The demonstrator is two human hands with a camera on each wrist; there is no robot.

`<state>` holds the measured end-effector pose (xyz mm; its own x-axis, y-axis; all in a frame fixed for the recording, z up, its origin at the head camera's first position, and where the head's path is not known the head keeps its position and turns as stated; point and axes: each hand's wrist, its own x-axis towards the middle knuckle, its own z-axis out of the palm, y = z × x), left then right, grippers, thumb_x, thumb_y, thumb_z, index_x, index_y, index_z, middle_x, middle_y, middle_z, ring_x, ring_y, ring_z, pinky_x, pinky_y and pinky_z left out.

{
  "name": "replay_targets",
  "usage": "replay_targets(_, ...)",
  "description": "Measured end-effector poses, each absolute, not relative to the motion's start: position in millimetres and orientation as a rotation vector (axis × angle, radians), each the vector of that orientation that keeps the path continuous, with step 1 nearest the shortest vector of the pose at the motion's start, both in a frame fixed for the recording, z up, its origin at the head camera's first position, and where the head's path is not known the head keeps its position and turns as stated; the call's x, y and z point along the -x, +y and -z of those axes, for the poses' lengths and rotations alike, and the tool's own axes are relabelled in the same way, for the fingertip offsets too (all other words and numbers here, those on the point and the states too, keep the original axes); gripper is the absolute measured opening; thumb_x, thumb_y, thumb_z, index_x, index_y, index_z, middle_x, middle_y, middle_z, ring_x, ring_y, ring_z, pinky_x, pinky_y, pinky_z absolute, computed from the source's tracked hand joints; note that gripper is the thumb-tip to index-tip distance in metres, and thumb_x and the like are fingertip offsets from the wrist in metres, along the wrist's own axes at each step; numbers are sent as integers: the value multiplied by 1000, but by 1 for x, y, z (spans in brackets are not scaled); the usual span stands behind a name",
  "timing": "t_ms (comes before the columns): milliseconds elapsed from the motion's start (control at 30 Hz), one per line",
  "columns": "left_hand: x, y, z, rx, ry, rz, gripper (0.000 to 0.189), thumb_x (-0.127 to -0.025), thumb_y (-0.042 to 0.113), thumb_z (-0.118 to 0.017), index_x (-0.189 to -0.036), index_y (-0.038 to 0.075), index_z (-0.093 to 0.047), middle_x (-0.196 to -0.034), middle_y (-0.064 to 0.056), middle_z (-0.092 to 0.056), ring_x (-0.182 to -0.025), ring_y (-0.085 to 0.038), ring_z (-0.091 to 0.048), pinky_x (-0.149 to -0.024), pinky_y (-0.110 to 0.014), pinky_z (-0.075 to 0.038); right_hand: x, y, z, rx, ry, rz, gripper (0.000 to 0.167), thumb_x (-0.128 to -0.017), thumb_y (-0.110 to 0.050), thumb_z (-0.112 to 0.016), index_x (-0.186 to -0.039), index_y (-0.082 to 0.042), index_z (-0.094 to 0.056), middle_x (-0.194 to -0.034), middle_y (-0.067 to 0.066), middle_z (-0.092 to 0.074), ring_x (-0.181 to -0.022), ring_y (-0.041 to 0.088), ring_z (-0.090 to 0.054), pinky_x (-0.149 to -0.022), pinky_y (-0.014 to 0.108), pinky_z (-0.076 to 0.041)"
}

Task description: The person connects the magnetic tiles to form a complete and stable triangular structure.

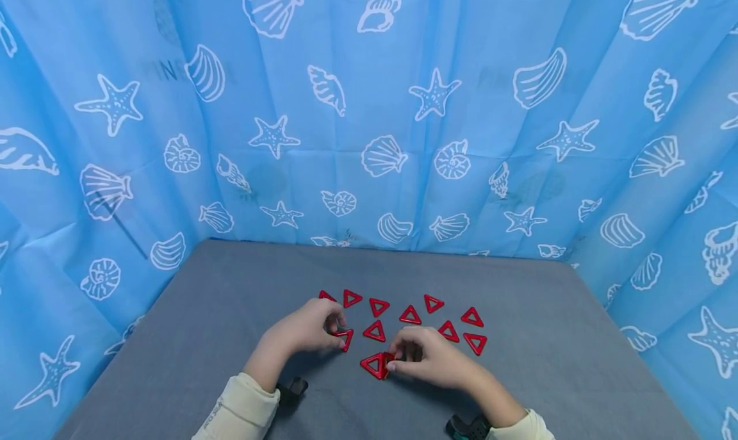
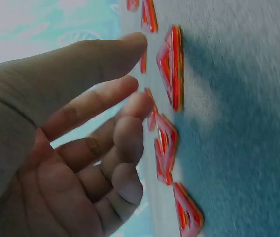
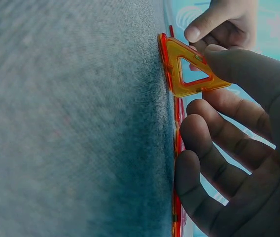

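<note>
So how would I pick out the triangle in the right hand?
On the grey table before the blue curtain, find the person's right hand. It pinches a red triangle, raised at a slant, unlike the flat triangle just left of it.

Tabletop (image 1: 190, 312) passable at left, triangles (image 1: 382, 331) blocking centre

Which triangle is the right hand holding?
The tilted triangle pinched by the right hand, beside the flat triangle nearest the person; that hand grips no other.
</note>
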<state>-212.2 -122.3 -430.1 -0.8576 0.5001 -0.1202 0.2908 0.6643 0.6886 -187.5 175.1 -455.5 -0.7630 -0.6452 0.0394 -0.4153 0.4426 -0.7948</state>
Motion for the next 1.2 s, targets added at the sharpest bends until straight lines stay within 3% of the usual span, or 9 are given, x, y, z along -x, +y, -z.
replay_targets(300,214,-125,443,-558,2631,-907,26,-85,16,-90,-104,9,-73,-89,-2,-62,-83,-18,-56,-72,-37,-51,186,176,458,929,2408,1238,21,-96,-34,-81,-105,-17,-74,-90,-4,-70,-74,7,-64,-67,26,-56)
replay_targets(933,214,-123,439,-584,2622,-959,29,-83,11,-91,-89,8,-63,-80,-4,-60,-74,-19,-57,-64,-36,-47,188,176,455,908,2399,1227,19,-95,-33,-81,-103,-17,-74,-89,-5,-70,-74,7,-64,-68,26,-56)
replay_targets(1200,213,-121,440,-577,2543,-997,29,-85,16,-90,-98,12,-64,-72,-2,-65,-64,-16,-61,-63,-35,-49,188,175,457,905,2399,1226,20,-95,-33,-82,-103,-17,-74,-90,-5,-72,-75,7,-66,-69,26,-57)
